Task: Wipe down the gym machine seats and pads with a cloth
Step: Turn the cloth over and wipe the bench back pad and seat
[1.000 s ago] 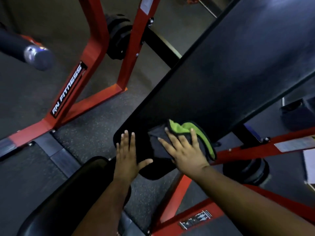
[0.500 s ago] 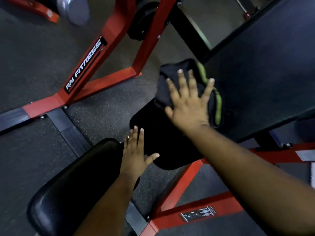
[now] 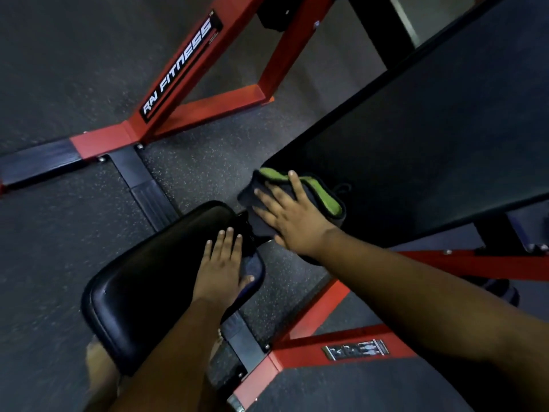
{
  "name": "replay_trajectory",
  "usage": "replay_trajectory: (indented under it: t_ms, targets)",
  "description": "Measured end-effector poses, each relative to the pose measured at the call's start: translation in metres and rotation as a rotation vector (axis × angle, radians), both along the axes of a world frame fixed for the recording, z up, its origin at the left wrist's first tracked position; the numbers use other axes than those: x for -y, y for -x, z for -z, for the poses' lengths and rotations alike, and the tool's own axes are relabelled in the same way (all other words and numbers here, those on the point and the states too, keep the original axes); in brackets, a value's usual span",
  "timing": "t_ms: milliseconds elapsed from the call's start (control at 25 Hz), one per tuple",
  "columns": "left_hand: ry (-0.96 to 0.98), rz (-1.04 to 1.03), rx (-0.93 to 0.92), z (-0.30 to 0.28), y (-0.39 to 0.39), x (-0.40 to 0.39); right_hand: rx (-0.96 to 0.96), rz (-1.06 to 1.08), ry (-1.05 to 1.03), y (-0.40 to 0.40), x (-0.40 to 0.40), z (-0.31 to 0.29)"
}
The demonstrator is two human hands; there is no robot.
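Presently: right hand (image 3: 292, 217) pressing cloth (image 3: 309, 193) flat, fingers spread, at back pad's (image 3: 430, 138) near end; pad running away up-right. Left hand (image 3: 221, 270) lying open on seat (image 3: 154, 281).

The floor (image 3: 59, 69) is dark rubber matting flecked with pale specks, dimly lit. A red steel frame (image 3: 190, 66) with a white "RN FITNESS" label (image 3: 178, 72) on a black strip stands at the far left, joined to black base bars (image 3: 139, 179). Near right, more red frame members (image 3: 315, 355) carry a small silver plate (image 3: 356, 349). A paler strip of floor (image 3: 401, 22) shows at the far top.
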State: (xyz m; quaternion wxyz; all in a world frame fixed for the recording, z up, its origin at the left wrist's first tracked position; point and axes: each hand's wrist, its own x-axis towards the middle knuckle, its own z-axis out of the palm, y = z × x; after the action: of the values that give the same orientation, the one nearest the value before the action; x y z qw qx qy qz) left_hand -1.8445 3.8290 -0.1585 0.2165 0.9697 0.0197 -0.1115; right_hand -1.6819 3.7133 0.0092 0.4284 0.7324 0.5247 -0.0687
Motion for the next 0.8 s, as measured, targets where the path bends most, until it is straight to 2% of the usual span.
replay_trajectory:
  t_ms: [200,440,640,800]
  targets:
    - [-0.061,0.113,-0.006,-0.002,0.017,-0.008,-0.138,-0.131,0.136,0.026,0.062,-0.019]
    - [-0.101,0.196,-0.112,-0.025,0.041,-0.018,-0.08,-0.238,0.116,0.016,0.132,-0.086]
    - [-0.104,0.272,-0.397,-0.089,0.053,-0.026,-0.014,0.044,0.074,0.025,0.14,-0.153]
    - [-0.096,0.305,-0.38,-0.169,0.045,-0.03,-0.179,0.409,0.047,0.075,0.093,-0.201]
